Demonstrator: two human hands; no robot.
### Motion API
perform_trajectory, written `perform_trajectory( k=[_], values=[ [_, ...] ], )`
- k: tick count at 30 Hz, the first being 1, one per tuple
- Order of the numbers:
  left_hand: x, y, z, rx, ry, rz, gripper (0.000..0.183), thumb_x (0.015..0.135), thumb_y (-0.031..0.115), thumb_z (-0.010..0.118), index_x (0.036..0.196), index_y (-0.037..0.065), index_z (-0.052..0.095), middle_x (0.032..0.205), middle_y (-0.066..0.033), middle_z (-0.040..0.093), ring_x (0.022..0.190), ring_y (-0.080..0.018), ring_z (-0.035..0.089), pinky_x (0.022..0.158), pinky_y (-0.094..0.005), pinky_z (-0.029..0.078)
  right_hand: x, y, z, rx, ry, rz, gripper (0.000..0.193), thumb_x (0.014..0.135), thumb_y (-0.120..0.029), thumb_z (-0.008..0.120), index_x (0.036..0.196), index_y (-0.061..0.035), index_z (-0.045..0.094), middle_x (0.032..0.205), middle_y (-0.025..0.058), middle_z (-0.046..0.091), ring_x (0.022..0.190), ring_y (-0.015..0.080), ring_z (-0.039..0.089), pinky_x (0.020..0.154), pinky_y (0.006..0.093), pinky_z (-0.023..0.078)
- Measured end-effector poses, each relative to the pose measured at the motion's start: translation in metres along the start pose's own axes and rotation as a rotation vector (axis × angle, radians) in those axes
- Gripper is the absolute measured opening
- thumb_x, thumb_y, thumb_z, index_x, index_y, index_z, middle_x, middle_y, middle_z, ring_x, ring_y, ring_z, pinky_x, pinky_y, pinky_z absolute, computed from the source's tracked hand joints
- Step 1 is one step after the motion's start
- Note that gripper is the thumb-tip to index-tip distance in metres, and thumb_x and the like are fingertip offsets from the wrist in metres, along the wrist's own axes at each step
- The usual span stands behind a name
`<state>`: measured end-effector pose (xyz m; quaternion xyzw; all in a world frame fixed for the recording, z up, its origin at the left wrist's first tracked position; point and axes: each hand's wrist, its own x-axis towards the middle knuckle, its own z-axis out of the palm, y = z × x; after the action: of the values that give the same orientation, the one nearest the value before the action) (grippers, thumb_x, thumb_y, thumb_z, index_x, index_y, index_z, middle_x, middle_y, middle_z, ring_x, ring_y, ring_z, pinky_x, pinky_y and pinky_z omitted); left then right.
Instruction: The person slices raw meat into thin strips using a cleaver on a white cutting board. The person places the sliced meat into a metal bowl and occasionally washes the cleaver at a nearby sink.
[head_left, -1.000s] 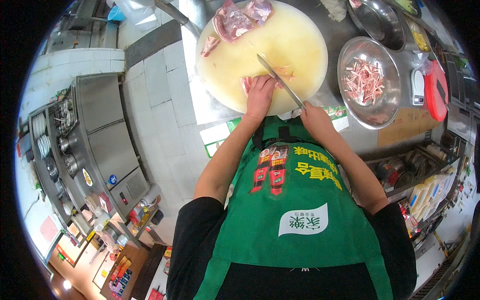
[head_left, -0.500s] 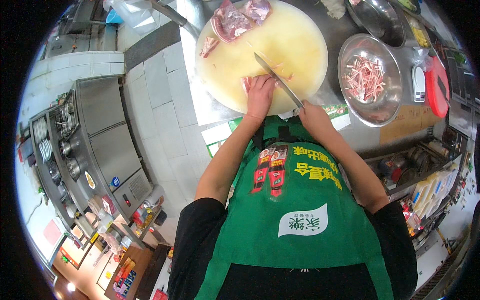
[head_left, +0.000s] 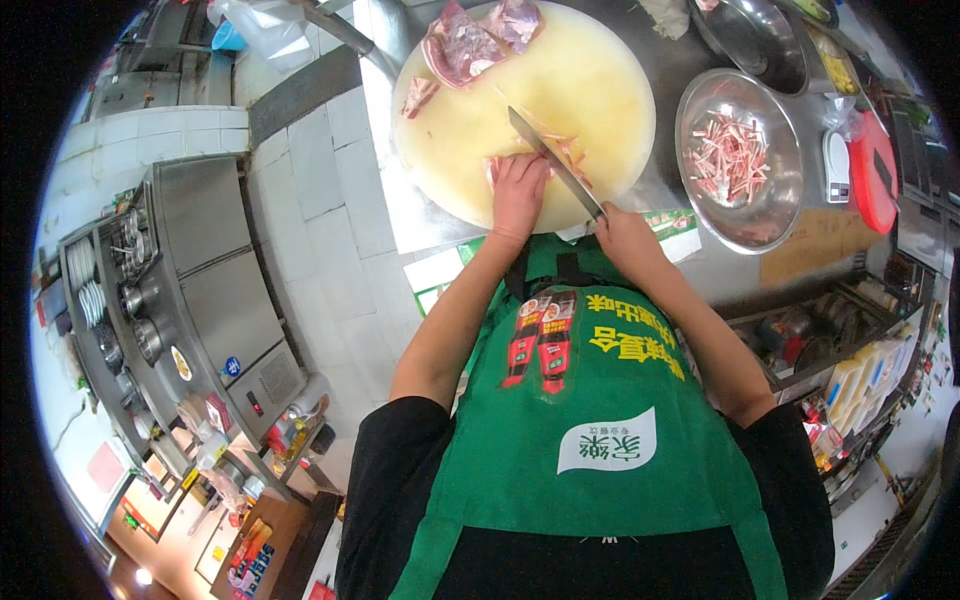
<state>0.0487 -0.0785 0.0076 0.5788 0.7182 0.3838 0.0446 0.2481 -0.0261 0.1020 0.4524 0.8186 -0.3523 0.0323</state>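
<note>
My right hand [head_left: 627,238] grips the handle of a long kitchen knife [head_left: 556,163], whose blade slants up to the left across a round, yellowish cutting board [head_left: 610,100]. Pressed down on a piece of raw meat [head_left: 491,170] just left of the blade is my left hand [head_left: 521,190], its fingers bent together and covering most of that piece. Thin cut strips of meat [head_left: 574,153] lie along the blade's right side. Toward the board's far left edge rest a large chunk of raw meat [head_left: 462,48] and a smaller piece [head_left: 419,96].
Right of the board stands a steel bowl [head_left: 690,185] holding many meat strips. Behind it is another metal bowl [head_left: 765,75]. A white kitchen scale [head_left: 837,165] and a red board [head_left: 873,180] sit farther right. Steel cabinets [head_left: 215,250] line the left.
More cut strips show right of the blade. The knife has shifted very slightly, and my left hand stays on the meat.
</note>
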Motion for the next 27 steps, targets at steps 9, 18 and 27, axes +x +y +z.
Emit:
perform_trajectory(
  k=[9,18,27],
  values=[
    [0.004,-0.006,-0.006,-0.015,-0.037,0.043,0.012,0.087,0.012,0.065,0.098,0.011,0.069,0.107,-0.0056,0.066,0.105,-0.0275,0.058,0.099,-0.0432,0.041,0.044,-0.02,0.006,-0.005,0.038,-0.072,0.025,0.094,-0.019,0.052,0.103,0.0022,0.061,0.081,0.03,0.067,0.078,0.048,0.067,0.076,0.0572,0.054],
    [0.003,-0.004,-0.008,-0.034,-0.038,0.057,0.01,0.088,0.011,0.066,0.098,0.009,0.069,0.107,-0.008,0.066,0.104,-0.0299,0.058,0.097,-0.0439,0.043,0.032,-0.016,0.022,-0.005,0.026,-0.032,0.023,0.094,-0.019,0.052,0.098,0.0012,0.061,0.079,0.0304,0.066,0.081,0.0481,0.068,0.077,0.0577,0.053],
    [0.003,-0.009,-0.009,-0.03,-0.034,0.077,0.011,0.087,0.008,0.066,0.098,0.008,0.069,0.105,-0.0092,0.066,0.102,-0.0314,0.059,0.093,-0.043,0.045,0.007,-0.016,-0.005,-0.018,-0.027,0.03,0.025,0.094,-0.022,0.052,0.1,-0.0003,0.063,0.086,0.0296,0.068,0.082,0.0473,0.068,0.077,0.057,0.054]
  ],
)
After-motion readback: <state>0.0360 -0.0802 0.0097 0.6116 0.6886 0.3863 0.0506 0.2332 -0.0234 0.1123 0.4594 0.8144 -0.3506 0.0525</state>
